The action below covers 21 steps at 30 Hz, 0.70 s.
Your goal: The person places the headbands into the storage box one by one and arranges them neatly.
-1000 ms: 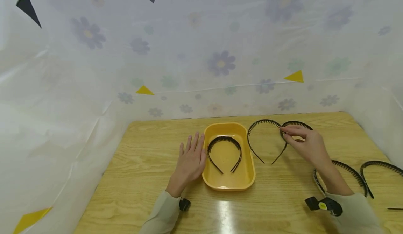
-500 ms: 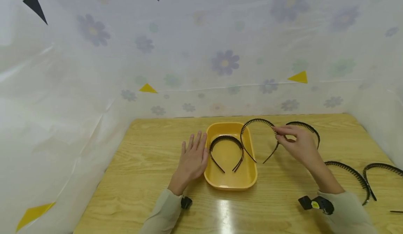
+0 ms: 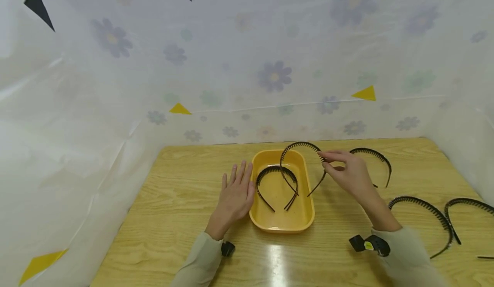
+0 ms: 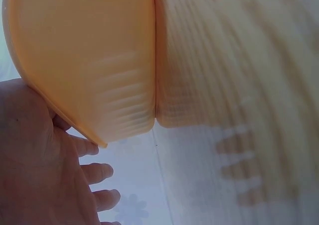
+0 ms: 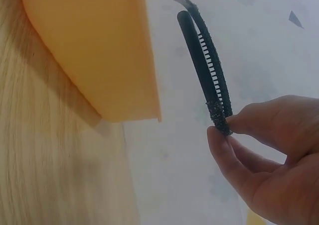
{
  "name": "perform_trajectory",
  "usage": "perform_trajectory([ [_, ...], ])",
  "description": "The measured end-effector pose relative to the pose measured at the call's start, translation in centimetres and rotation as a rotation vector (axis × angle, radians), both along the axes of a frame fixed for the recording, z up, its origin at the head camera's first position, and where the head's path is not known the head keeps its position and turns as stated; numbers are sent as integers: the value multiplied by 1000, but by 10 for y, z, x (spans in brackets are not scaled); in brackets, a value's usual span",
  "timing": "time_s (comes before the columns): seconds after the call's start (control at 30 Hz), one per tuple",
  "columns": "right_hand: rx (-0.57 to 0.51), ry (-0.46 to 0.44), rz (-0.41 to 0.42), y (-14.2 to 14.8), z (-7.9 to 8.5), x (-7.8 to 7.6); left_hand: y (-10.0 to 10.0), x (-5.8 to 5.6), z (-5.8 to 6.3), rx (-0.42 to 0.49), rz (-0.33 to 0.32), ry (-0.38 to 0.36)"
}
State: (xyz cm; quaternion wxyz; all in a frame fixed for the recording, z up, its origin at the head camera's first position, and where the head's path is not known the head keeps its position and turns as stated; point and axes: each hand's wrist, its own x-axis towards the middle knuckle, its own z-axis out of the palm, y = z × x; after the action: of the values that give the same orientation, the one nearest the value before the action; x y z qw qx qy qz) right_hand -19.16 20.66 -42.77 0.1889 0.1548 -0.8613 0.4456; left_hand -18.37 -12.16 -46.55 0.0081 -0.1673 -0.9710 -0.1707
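A yellow plastic tray (image 3: 281, 226) stands on the wooden table, with black toothed headbands (image 3: 275, 168) lying in it. Along the tray's left side rests my left hand (image 3: 233, 199), fingers straight; the left wrist view shows that hand (image 4: 45, 160) at the tray's rim (image 4: 65, 116). My right hand (image 3: 347, 171) pinches another black headband (image 3: 300, 144) by its right side between thumb and fingers, raised over the tray's right part. In the right wrist view this headband (image 5: 202, 60) appears edge-on, its teeth and rough dark covering visible, beside the tray wall (image 5: 99, 51).
More black headbands lie to the right: one at the back (image 3: 372, 151), one nearer (image 3: 420, 202), and one by the right edge (image 3: 471, 201). A thin dark tip (image 3: 485, 258) shows at the lower right. A white flowered sheet (image 3: 231, 64) hangs behind the table.
My right hand has moved left, carrying the pinched headband from the table beside the tray to above it. The back headband has come out from behind that hand. My left hand stays at the tray.
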Motion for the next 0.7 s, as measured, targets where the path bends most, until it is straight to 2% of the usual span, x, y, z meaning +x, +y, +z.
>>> perform_trajectory([
  [0.47, -2, -102, 31, -22, -4, -8, 0, -1, -1, -14, 4, -2],
  [0.7, 1, -115, 37, -29, -7, -12, 0, -2, -2, -3, 1, -5],
])
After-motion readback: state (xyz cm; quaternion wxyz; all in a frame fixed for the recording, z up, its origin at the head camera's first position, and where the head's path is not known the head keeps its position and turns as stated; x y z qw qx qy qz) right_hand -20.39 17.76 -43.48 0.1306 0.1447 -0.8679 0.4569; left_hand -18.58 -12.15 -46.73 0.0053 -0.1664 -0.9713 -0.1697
